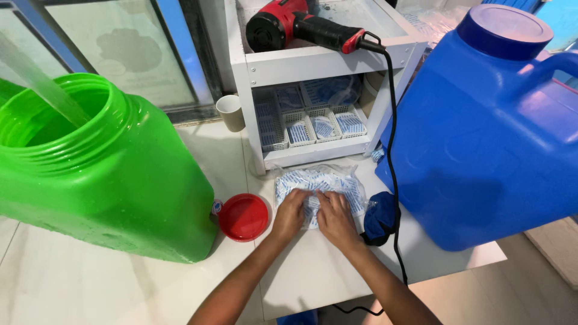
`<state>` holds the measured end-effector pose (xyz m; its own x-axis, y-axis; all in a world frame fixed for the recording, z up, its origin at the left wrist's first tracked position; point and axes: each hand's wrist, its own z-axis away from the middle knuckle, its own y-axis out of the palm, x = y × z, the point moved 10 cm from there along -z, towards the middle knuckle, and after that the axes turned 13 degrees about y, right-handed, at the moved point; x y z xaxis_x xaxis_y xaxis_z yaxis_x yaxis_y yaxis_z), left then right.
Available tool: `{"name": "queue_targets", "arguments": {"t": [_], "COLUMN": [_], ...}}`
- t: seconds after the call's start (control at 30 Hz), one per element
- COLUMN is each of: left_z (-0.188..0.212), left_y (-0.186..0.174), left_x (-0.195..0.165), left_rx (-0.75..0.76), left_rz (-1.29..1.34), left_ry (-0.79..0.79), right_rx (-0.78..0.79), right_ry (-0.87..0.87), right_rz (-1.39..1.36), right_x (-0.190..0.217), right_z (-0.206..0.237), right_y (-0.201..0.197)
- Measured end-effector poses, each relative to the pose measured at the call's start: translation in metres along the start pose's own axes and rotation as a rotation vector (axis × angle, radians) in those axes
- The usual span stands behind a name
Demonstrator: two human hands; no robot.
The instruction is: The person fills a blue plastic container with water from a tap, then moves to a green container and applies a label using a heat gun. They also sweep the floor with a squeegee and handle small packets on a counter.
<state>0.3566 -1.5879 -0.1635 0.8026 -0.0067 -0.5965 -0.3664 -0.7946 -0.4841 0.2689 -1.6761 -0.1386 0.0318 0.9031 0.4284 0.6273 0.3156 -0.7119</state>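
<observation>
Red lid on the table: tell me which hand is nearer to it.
Left. The left hand rests on the clear bag of sachets just right of the red lid. The right hand is farther right, on the same bag.

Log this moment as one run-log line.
left hand: on clear bag of small white-blue packets | right hand: same bag | bag: flat on white table | red lid: beside left hand

Both hands, the left hand (291, 212) and right hand (335, 218), are bare, forearms unsleeved, without rings or watch.
</observation>
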Motion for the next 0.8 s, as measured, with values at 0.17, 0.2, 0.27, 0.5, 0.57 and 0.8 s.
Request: {"name": "queue_targets", "arguments": {"t": [0.17, 0.2, 0.27, 0.5, 0.57, 0.8], "left_z": [-0.051, -0.056, -0.057, 0.011, 0.029, 0.058], "left_y": [-0.052, -0.066, -0.081, -0.075, -0.081, -0.1], "left_x": [-0.015, -0.015, -0.015, 0.002, 0.017, 0.04], "left_rx": [-0.149, -0.224, -0.294, -0.144, -0.14, -0.148], "left_rz": [-0.076, -0.08, -0.089, -0.128, -0.107, -0.146], "left_ry": [0.1, 0.081, 0.037, -0.119, -0.201, -0.321], "right_rx": [-0.008, -0.063, -0.15, -0.204, -0.201, 0.23], "right_ry": [0.103, 0.127, 0.316, 0.343, 0.277, 0.362], "right_rz": [-0.23, -0.302, -0.562, -0.299, -0.173, 0.215], "right_x": [-0.001, -0.004, -0.028, -0.019, -0.004, -0.009], "right_z": [-0.054, -0.069, -0.115, -0.219, -0.232, -0.239], "right_y": [-0.015, -0.02, -0.015, 0.032, 0.045, 0.108]}}
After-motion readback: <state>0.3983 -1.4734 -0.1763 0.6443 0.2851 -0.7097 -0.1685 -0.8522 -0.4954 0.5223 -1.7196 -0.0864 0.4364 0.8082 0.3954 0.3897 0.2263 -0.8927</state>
